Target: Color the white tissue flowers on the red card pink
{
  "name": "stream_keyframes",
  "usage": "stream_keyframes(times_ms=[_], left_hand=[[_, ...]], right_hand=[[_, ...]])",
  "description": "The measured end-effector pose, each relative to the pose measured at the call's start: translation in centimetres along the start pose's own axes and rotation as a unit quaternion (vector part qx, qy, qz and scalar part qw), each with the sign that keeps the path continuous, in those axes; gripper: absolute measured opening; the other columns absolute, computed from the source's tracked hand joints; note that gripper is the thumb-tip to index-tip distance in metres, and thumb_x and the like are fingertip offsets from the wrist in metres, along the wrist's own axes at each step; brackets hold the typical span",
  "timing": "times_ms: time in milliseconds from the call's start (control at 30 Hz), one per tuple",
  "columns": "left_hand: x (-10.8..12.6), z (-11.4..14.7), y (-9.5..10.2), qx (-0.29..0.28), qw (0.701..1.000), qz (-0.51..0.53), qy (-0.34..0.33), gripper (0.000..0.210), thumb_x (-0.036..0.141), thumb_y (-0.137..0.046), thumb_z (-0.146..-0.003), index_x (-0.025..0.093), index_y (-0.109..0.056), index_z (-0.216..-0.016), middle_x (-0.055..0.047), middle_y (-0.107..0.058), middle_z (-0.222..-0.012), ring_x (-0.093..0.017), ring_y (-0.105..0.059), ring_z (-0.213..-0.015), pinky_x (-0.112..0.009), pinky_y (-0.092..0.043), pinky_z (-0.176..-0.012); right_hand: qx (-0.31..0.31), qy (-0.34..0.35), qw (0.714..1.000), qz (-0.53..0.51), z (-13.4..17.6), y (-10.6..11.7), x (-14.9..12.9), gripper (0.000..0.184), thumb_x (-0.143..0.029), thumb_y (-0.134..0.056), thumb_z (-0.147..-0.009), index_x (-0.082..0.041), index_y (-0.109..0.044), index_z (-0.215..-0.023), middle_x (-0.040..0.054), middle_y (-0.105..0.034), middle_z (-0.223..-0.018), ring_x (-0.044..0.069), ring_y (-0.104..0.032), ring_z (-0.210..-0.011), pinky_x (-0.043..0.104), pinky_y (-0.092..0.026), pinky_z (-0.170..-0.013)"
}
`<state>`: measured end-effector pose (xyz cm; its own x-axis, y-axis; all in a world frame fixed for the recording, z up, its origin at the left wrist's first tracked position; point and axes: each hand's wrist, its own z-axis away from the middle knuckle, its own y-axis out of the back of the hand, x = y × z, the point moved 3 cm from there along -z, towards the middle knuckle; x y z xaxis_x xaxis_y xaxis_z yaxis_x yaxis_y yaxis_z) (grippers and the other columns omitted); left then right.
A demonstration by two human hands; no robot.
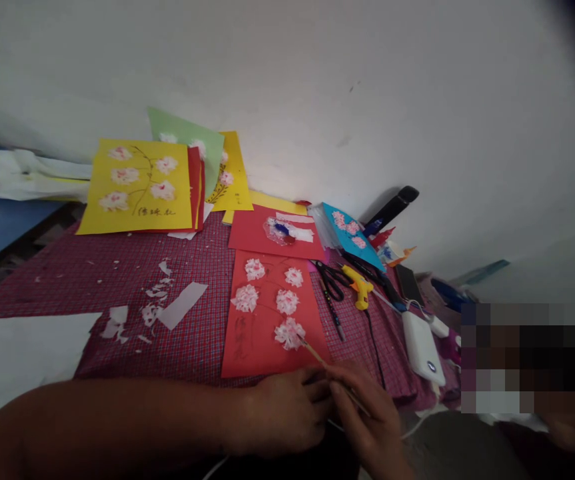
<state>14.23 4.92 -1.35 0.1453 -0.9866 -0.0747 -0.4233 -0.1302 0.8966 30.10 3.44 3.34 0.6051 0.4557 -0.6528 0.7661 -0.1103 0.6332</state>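
Note:
A thin paintbrush (313, 351) is held in my right hand (367, 417), its tip against the lowest pink-and-white paper flower (290, 333). That flower belongs to a red sheet (272, 353) with several such flowers, faint drawn stems and handwriting down its left side. My left hand (287, 410) lies at the sheet's near edge, beside my right fingers. Its fingers are curled in, and whatever they may hold is hidden. Just above, a second red sheet (247, 230) carries a small clear dish (274, 230) with dark blue and red in it and white paper strips.
Torn paper scraps (157, 290) and a white strip (183, 305) lie left on the checked cloth (132, 267). Flower cards (137, 187) lean at the wall. To the right are scissors (332, 280), a yellow glue gun (360, 287), a pen (333, 310) and a white power bank (423, 347) with cables.

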Motion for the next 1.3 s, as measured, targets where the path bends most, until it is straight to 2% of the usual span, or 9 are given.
stream_keyframes(times_ms=[300,400,500,600,700,767,933,1133,1300], left_hand=[[0.1,-0.2,-0.1,-0.026,1.0,-0.001,-0.004,0.015,0.032,-0.08,-0.082,0.027,-0.083,-0.096,-0.003,-0.074,-0.114,-0.029,-0.055,-0.129,-0.054,-0.03,-0.126],[0.1,-0.2,0.1,-0.017,1.0,-0.012,0.011,0.019,0.036,-0.081,-0.081,0.03,-0.083,-0.099,-0.004,-0.07,-0.132,-0.029,-0.055,-0.133,-0.05,-0.038,-0.119],[0.1,-0.1,0.1,-0.022,0.999,-0.012,0.022,0.021,0.041,-0.083,-0.079,0.032,-0.084,-0.098,-0.006,-0.064,-0.143,-0.03,-0.057,-0.132,-0.049,-0.044,-0.11],[0.0,-0.1,-0.3,-0.017,1.0,-0.021,0.013,0.012,0.042,-0.076,-0.086,0.037,-0.084,-0.094,-0.005,-0.066,-0.139,-0.029,-0.059,-0.128,-0.049,-0.044,-0.107],[0.0,-0.1,-1.4,0.004,0.998,-0.062,0.005,0.017,0.042,-0.067,-0.095,0.04,-0.083,-0.101,-0.001,-0.067,-0.138,-0.026,-0.06,-0.128,-0.045,-0.045,-0.104],[-0.2,-0.2,-2.5,0.025,0.995,-0.096,0.023,0.028,0.042,-0.057,-0.101,0.034,-0.08,-0.115,0.0,-0.065,-0.141,-0.022,-0.06,-0.125,-0.04,-0.047,-0.101],[-0.3,0.1,-5.2,0.06,0.988,-0.144,0.016,0.035,0.03,-0.057,-0.1,0.029,-0.073,-0.131,0.0,-0.06,-0.148,-0.018,-0.059,-0.125,-0.035,-0.049,-0.098],[-0.5,0.1,-6.3,0.072,0.985,-0.158,-0.007,0.034,0.03,-0.057,-0.097,0.034,-0.075,-0.126,0.0,-0.06,-0.15,-0.018,-0.06,-0.128,-0.034,-0.052,-0.086],[-0.5,0.1,-4.8,0.074,0.986,-0.147,0.014,0.037,0.032,-0.056,-0.099,0.029,-0.073,-0.131,-0.003,-0.063,-0.145,-0.017,-0.059,-0.128,-0.033,-0.051,-0.091]], right_hand=[[-0.032,-0.021,0.999,-0.009,-0.3,-0.6,0.1,0.022,-0.023,-0.063,-0.099,-0.029,-0.078,-0.113,0.0053,-0.08,-0.101,0.022,-0.077,-0.089,0.033,-0.063,-0.079],[-0.011,-0.023,1.0,-0.003,-0.8,0.4,0.3,0.021,-0.022,-0.064,-0.098,-0.03,-0.077,-0.113,0.0038,-0.079,-0.099,0.021,-0.076,-0.087,0.029,-0.061,-0.076],[0.024,-0.017,0.999,0.02,-2.8,2.0,0.9,0.02,-0.023,-0.067,-0.096,-0.03,-0.078,-0.111,0.0032,-0.08,-0.102,0.02,-0.076,-0.09,0.028,-0.061,-0.078],[0.046,-0.023,0.998,0.031,-6.6,2.6,2.2,0.016,-0.028,-0.068,-0.095,-0.029,-0.079,-0.107,0.0042,-0.08,-0.105,0.022,-0.075,-0.095,0.03,-0.06,-0.082],[0.053,-0.048,0.997,0.025,-11.7,1.7,4.0,0.018,-0.036,-0.067,-0.094,-0.025,-0.08,-0.101,0.0065,-0.08,-0.101,0.024,-0.075,-0.092,0.031,-0.06,-0.077],[0.059,-0.069,0.996,0.007,-15.2,0.6,5.3,0.025,-0.042,-0.068,-0.09,-0.022,-0.081,-0.098,0.0084,-0.081,-0.099,0.025,-0.075,-0.09,0.034,-0.06,-0.079],[0.09,-0.111,0.99,-0.023,-21.7,-2.7,8.1,0.035,-0.048,-0.067,-0.079,-0.018,-0.081,-0.092,0.0117,-0.082,-0.095,0.028,-0.075,-0.087,0.038,-0.059,-0.08],[0.071,-0.109,0.991,-0.032,-24.5,-5.4,9.9,0.035,-0.048,-0.065,-0.076,-0.017,-0.081,-0.085,0.012,-0.083,-0.089,0.029,-0.076,-0.084,0.039,-0.059,-0.078],[0.064,-0.117,0.99,-0.038,-24.8,-5.5,10.5,0.034,-0.045,-0.066,-0.077,-0.016,-0.081,-0.088,0.0118,-0.083,-0.091,0.029,-0.076,-0.086,0.039,-0.059,-0.081]])
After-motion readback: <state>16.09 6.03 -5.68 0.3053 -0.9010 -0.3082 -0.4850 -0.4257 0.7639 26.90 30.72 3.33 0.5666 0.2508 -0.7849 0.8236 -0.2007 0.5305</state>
